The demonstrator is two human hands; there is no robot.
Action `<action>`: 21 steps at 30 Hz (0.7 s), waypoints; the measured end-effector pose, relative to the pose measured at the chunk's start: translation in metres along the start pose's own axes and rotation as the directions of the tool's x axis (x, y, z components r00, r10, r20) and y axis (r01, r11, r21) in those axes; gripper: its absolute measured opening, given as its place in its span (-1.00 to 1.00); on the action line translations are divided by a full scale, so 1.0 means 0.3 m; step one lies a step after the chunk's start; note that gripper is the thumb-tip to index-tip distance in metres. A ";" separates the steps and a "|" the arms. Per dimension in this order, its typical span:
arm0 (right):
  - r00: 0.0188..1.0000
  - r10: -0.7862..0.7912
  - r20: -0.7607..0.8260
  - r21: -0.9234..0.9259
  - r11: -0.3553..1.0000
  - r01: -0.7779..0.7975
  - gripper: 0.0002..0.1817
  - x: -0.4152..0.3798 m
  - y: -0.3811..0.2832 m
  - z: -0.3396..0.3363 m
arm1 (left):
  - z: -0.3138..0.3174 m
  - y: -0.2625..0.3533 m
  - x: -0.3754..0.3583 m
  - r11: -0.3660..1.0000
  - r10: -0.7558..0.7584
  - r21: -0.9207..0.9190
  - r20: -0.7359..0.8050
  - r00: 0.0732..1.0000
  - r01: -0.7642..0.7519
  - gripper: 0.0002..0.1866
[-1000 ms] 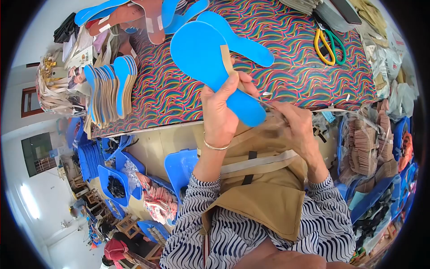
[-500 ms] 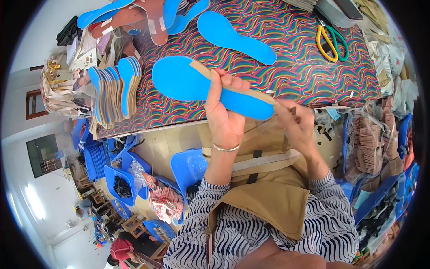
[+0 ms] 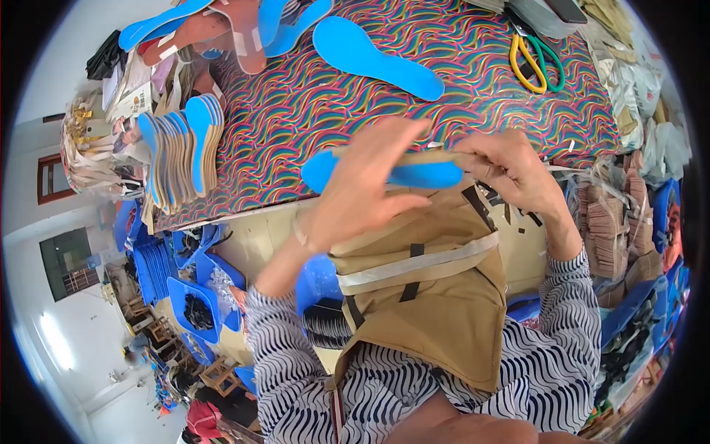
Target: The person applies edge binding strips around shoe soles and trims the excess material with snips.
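Both hands share the grip on a blue insole at frame centre. Left hand, blurred, lies palm-down across the insole's middle with fingers splayed, so I cannot tell whether its grip is closed; its forearm runs down to the lower left. Right hand pinches the insole's right end together with a tan strip lying along its top edge. The insole's long axis runs almost level, rounded toe pointing left, just above the near edge of the patterned tabletop. Upper centre, another blue insole lies flat. Left, a stack of insoles stands on edge. Upper right, scissors rest.
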State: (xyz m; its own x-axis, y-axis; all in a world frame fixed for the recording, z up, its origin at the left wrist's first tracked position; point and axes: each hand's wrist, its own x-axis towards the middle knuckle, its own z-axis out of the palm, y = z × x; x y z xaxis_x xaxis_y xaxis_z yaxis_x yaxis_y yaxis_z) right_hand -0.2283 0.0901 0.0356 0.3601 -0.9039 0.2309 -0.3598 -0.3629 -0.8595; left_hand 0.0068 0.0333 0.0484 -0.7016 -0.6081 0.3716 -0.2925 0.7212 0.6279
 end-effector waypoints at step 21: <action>0.958 -0.084 -0.273 -0.275 0.961 0.006 -0.83 -0.156 -0.087 -0.102 | -0.019 0.147 -0.175 0.246 -0.326 -0.695 0.597 0.733 0.676 -0.73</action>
State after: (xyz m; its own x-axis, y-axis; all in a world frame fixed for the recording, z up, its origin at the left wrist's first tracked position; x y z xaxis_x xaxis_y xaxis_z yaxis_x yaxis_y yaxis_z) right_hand -0.2621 0.1351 0.0613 0.1408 -0.8976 0.4177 -0.5807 -0.4165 -0.6995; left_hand 0.0344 0.0952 0.0605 -0.8068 -0.4828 -0.3406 -0.0945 -0.4636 0.8810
